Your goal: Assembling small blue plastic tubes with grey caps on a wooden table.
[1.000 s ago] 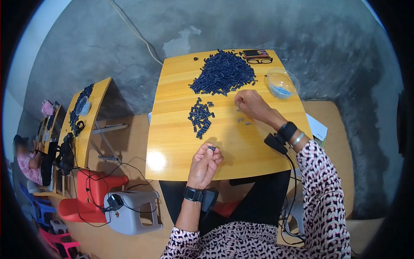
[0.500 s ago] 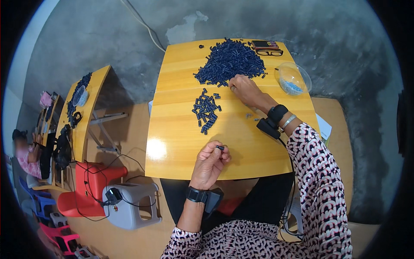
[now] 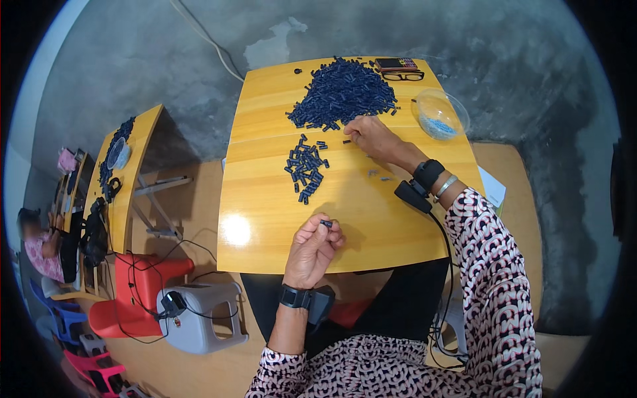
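My left hand (image 3: 310,255) is closed near the table's front edge, pinching a small dark cylindrical piece (image 3: 326,223) between thumb and fingers. My right hand (image 3: 373,138) reaches over the table with its fingers drawn together, and another small dark piece (image 3: 346,141) shows at its fingertips. Just beyond this hand rises a large heap of the same dark pieces (image 3: 345,93). A smaller, looser group of them (image 3: 304,169) lies between the heap and my left hand.
A clear round bowl (image 3: 440,114) with small light-blue parts stands at the table's right edge. Eyeglasses (image 3: 403,76) and a phone (image 3: 396,64) lie at the far right. A few tiny bits (image 3: 377,174) rest near my right wrist. Stools and a second table (image 3: 136,159) stand left, beyond cables.
My right hand has shifted slightly away from the heap's edge, and a dark piece now shows at its fingertips. The left hand keeps its piece. The whole view has shifted a little.
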Available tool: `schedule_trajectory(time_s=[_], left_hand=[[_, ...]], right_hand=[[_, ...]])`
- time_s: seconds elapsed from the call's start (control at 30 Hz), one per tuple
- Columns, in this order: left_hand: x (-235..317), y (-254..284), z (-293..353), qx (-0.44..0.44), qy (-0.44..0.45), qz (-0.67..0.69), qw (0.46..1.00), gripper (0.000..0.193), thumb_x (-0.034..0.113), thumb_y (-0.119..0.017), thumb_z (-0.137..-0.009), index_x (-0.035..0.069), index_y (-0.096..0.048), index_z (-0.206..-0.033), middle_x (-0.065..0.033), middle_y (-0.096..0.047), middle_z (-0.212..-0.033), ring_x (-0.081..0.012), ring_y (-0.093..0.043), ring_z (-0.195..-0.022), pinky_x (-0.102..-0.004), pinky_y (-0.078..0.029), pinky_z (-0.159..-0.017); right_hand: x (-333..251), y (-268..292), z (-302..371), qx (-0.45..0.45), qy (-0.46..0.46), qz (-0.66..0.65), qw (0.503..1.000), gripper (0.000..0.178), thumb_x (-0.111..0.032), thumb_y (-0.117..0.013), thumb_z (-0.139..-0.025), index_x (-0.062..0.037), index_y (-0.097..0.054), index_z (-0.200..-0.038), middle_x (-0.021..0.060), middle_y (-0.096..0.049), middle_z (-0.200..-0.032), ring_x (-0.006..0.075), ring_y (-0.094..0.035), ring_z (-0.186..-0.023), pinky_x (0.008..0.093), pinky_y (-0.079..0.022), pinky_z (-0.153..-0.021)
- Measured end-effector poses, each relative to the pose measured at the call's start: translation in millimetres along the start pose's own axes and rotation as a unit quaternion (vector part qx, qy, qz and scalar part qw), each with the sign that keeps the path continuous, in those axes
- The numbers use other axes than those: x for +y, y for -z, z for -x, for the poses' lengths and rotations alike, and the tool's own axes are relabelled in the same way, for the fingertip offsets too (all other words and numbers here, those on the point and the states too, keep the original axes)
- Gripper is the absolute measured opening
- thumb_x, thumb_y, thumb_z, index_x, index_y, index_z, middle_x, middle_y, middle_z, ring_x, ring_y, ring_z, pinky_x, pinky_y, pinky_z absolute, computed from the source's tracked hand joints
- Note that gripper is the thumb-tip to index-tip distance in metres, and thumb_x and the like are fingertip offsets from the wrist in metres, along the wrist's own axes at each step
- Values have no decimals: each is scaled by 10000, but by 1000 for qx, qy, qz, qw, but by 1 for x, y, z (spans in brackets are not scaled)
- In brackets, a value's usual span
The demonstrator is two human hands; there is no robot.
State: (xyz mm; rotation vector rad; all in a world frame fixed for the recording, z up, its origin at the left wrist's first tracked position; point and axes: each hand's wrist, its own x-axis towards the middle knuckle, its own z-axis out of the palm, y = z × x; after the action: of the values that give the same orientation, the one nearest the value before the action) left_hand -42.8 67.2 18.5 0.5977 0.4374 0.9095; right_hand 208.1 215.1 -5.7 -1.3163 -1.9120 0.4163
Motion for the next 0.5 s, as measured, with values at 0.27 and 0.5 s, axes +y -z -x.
schedule_trajectory(time_s=[0.27, 0.5], left_hand=[[1, 1, 1, -7, 10, -13, 1000, 155, 166, -572, -898, 111, -534, -1038, -18, -534, -874, -103, -463, -765, -253, -403, -711], [3, -1, -3, -12, 5, 7, 1000, 112, 156, -557, -908, 92, -548, -1001, -22, -540, -867, -97, -478, -755, -257, -410, -730]], right_hand=[[-15, -7, -2, -2, 85, 79, 993, 118, -3, -535, -767, 20, -627, -837, 167, -592, -950, 324, -563, -899, 387, -453, -793], [-25, 0, -8, 14, 98, 75, 992, 53, 42, -516, -698, 45, -563, -723, 194, -588, -703, 349, -581, -678, 393, -474, -641]])
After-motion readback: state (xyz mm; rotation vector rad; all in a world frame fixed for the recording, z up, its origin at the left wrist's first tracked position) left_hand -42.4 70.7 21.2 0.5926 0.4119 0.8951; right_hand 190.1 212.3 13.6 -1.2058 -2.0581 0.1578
